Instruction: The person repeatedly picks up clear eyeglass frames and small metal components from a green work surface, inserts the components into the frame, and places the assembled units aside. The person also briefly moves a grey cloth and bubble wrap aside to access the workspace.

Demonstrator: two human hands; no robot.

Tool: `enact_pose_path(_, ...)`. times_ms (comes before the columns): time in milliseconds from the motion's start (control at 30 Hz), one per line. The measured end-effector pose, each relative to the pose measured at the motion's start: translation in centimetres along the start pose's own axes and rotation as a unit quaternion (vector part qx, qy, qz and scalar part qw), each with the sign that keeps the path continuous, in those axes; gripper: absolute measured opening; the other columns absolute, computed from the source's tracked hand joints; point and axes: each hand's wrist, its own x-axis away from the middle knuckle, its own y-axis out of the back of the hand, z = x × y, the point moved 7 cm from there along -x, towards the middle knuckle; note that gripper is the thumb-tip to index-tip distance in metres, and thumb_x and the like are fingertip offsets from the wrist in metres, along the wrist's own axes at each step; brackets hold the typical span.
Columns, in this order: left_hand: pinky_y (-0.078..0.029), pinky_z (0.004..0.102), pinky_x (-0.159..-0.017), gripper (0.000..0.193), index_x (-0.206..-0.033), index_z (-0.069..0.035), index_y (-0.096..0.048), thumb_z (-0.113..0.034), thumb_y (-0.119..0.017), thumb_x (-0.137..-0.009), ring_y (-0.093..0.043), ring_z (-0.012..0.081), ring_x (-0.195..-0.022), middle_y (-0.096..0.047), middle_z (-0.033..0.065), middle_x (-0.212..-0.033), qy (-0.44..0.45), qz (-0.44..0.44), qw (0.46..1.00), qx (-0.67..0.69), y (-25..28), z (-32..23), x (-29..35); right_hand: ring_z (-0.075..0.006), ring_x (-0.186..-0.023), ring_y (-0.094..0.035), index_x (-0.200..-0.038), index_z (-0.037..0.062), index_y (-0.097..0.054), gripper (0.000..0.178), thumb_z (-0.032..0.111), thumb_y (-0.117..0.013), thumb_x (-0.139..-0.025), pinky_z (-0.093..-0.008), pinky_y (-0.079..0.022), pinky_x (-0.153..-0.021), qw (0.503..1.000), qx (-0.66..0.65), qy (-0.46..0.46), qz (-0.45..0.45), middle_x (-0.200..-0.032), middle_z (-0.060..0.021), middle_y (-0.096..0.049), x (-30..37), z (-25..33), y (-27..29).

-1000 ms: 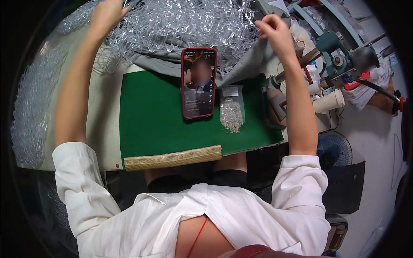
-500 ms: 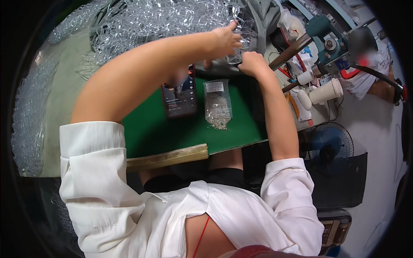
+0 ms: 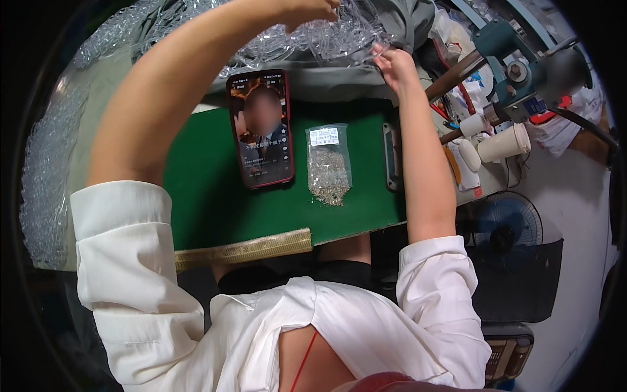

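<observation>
A heap of glossy clear plastic strips (image 3: 346, 36) lies at the far side on grey cloth. My left arm stretches across the heap, and my left hand (image 3: 312, 10) is above the strips at the upper edge of the view. Its fingers look bent and drawn together; what they hold is hidden. At the heap's right end, my right hand (image 3: 396, 68) has its thumb and fingertips closed on a clear strip. Nearer me, a phone (image 3: 266, 171) in a red case and a small clear bag of glittering bits (image 3: 328, 168) lie on the green mat (image 3: 215, 219).
A yellowish ribbed strip (image 3: 245, 249) runs along the mat's front edge. A dark metal plate (image 3: 392, 157) lies beside my right forearm. To the right stand a teal machine with a lever (image 3: 516, 70), a cream cup (image 3: 504, 144) and, lower down, a blue fan (image 3: 506, 222).
My left hand has moved up and left, away from my right hand, uncovering the phone. My right hand has turned, its fingers now pointing up toward the strips.
</observation>
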Motion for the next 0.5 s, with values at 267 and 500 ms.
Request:
enact_pose_path(267, -0.047, 0.0398, -0.089, 0.057, -0.107, -0.013, -0.063, -0.017, -0.082, -0.053, -0.053, 0.0276, -0.108, -0.059, 0.0078, -0.107, -0.010, -0.022, 0.999, 0.044, 0.5, 0.1, 1.1, -0.0424, -0.115, -0.048, -0.124, 0.0004, -0.051, 0.058, 0.039, -0.067, -0.083, -0.0603, -0.043, -0.093, 0.921, -0.304, -0.192, 0.150, -0.131, -0.0234, -0.046, -3.4, -3.5, -7.2)
enact_pose_path(500, -0.045, 0.0417, -0.092, 0.084, -0.120, -0.011, -0.051, -0.019, -0.087, -0.045, -0.050, 0.0342, -0.108, -0.054, 0.0135, -0.111, 0.093, 0.004, 0.991, 0.099, 3.6, 1.0, 5.0, -0.0343, -0.108, -0.059, -0.117, 0.0043, -0.061, 0.043, 0.037, -0.055, -0.089, -0.0532, -0.044, -0.095, 0.897, -0.297, -0.189, 0.268, -0.116, -0.0161, -0.063, -0.1, 2.3, -12.5)
